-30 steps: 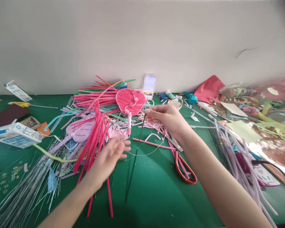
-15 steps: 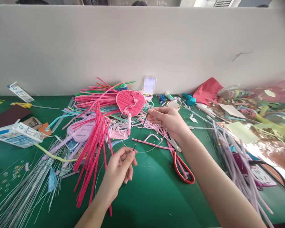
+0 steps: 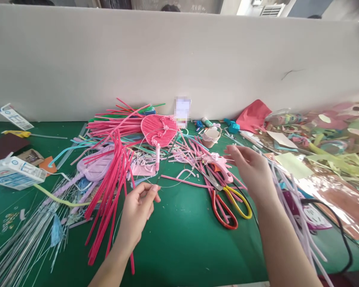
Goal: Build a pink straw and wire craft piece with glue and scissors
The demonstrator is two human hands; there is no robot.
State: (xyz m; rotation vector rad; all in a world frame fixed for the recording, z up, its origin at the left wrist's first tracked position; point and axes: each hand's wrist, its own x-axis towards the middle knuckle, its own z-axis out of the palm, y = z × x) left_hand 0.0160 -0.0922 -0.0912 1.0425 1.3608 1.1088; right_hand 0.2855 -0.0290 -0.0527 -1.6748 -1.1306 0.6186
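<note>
My left hand [image 3: 142,203] is over the green table, pinching the lower end of a thin dark wire [image 3: 170,149]. The wire slants up and away towards a pink fan [image 3: 155,129] decorated with small pink flowers. My right hand [image 3: 254,171] is apart from the wire, to the right, with its fingers loosely parted and nothing visible in them. Left of it lie a pink glue gun [image 3: 223,169] and scissors with one red handle [image 3: 229,223] and one yellow handle [image 3: 245,205]. A pink fuzzy stem [image 3: 185,182] lies beyond my left hand.
Bundles of red fuzzy stems [image 3: 107,207] and grey ones [image 3: 26,235] spread on the left, beside a lilac fan [image 3: 95,163]. A small cup [image 3: 211,137] stands at the back. Lilac stems [image 3: 299,223] and paper scraps [image 3: 341,155] cover the right. A pale partition [image 3: 167,59] rises behind.
My right hand has let go of the wire's upper end and moved right, uncovering the glue gun and yellow scissor handle. My left hand still pinches the wire. The view has shifted slightly.
</note>
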